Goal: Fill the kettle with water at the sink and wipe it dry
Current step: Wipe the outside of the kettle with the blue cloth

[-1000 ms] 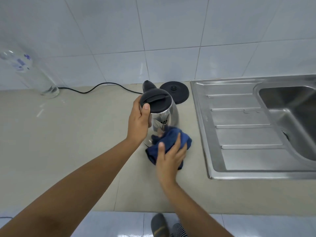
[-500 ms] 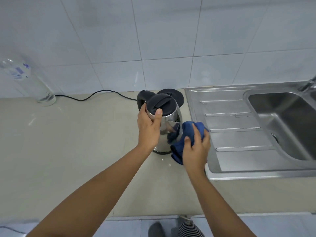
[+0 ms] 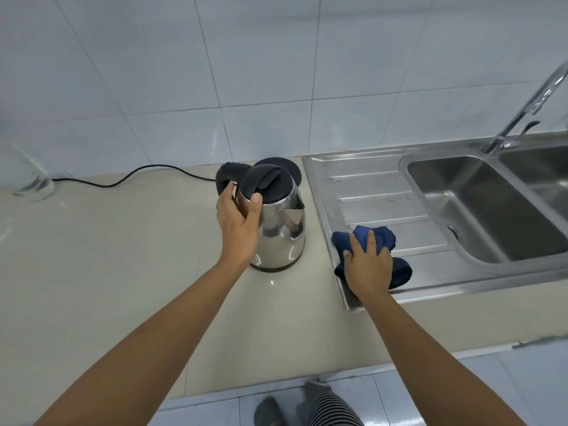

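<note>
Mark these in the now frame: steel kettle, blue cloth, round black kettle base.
Stainless steel kettle [image 3: 276, 241], head view, shiny front of the body below the spout.
Dark blue cloth [image 3: 381, 236], head view, bunched top beyond the fingers.
Round black kettle base [image 3: 292, 169], head view, exposed right rim behind the lid.

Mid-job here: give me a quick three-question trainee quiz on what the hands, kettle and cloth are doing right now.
1. True or false: the kettle stands on its power base.
2. Where does the blue cloth lie? A) on the kettle lid B) on the sink's draining board C) in the basin
3. Fill in: the left hand grips the kettle near its ____ .

Key
1. False: it stands on the counter, in front of the base.
2. B, under the right hand.
3. Top, thumb at the lid's edge, fingers by the handle.
</note>
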The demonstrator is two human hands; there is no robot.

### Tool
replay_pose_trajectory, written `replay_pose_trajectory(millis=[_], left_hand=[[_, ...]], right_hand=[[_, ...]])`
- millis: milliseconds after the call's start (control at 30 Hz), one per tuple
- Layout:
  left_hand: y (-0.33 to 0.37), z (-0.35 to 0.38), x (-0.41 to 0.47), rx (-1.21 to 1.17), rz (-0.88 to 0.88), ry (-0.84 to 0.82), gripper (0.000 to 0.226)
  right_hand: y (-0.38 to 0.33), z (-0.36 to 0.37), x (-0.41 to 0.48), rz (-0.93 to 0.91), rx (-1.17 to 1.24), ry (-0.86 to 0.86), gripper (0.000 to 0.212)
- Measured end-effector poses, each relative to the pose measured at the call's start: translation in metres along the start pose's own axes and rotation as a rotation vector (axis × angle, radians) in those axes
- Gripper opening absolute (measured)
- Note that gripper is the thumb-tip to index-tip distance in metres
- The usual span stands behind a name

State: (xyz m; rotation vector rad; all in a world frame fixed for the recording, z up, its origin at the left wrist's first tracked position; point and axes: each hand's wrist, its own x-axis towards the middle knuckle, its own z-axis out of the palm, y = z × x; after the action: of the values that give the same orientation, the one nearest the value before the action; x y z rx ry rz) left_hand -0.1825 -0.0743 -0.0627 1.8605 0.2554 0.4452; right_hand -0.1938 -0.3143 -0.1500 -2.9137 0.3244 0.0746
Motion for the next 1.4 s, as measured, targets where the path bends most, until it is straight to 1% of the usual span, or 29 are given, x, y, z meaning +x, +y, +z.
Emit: replay_pose_trajectory(millis=[67,200,267,333,400,467,500,567,667,733,833,933,1000,1100,1167,1267,1400], left_hand=[[-0.004,-0.004,0.005,0.058,0.072,-0.014,0.075],[-0.012,-0.015,0.017,0.165,0.162,-0.037,0.078],[-0.014,-0.021,0.026,0.181,0.165,-0.021,0.076],[-0.011,-0.025,0.038,0.183,0.155,-0.003,0.074],[-0.008,-0.030,0.051,0.220,0.151,-0.017,0.077],[-0.009,-0.034,0.063,0.253,0.146,-0.062,0.080],[-0.009,-0.035,0.067,0.237,0.129,-0.092,0.081],[-0.012,-0.035,0.067,0.161,0.088,-0.137,0.083],[-0.014,-0.034,0.061,0.097,0.075,-0.121,0.081],[-0.015,-0.034,0.058,0.106,0.083,-0.073,0.077],[-0.018,-0.038,0.051,0.177,0.111,0.030,0.065],[-0.020,-0.045,0.047,0.212,0.125,0.027,0.058],[-0.020,-0.048,0.047,0.164,0.101,-0.004,0.054],[-0.020,-0.046,0.047,0.018,-0.025,-0.064,0.050],[-0.020,-0.041,0.044,-0.027,-0.080,-0.043,0.049],[-0.017,-0.033,0.044,-0.070,-0.110,0.011,0.042],[-0.012,-0.024,0.053,-0.145,-0.158,0.053,0.046]], right_hand=[[0.003,0.012,-0.006,-0.022,-0.014,0.030,0.052],[0.005,0.016,-0.005,-0.035,-0.056,0.008,0.055],[0.001,0.015,-0.006,-0.016,-0.007,0.002,0.056],[-0.015,0.014,-0.014,-0.055,0.090,0.014,0.058],[-0.041,0.011,-0.031,-0.165,0.278,0.013,0.064],[-0.071,0.006,-0.050,-0.241,0.572,-0.040,0.077],[-0.085,0.005,-0.058,-0.240,0.715,-0.070,0.084],[-0.105,0.002,-0.065,-0.178,0.937,-0.135,0.092],[-0.119,-0.002,-0.060,-0.085,1.100,-0.203,0.093],[-0.119,-0.003,-0.055,-0.079,1.156,-0.193,0.093],[-0.109,-0.001,-0.048,-0.121,1.213,-0.192,0.084],[-0.095,-0.001,-0.041,-0.177,1.259,-0.210,0.075],[-0.092,-0.001,-0.034,-0.179,1.286,-0.206,0.071],[-0.100,-0.003,-0.026,-0.128,1.362,-0.198,0.068],[-0.107,-0.002,-0.021,-0.084,1.400,-0.175,0.068],[-0.112,0.001,-0.007,-0.007,1.392,-0.140,0.065],[-0.114,-0.007,0.017,0.033,1.365,-0.200,0.069]])
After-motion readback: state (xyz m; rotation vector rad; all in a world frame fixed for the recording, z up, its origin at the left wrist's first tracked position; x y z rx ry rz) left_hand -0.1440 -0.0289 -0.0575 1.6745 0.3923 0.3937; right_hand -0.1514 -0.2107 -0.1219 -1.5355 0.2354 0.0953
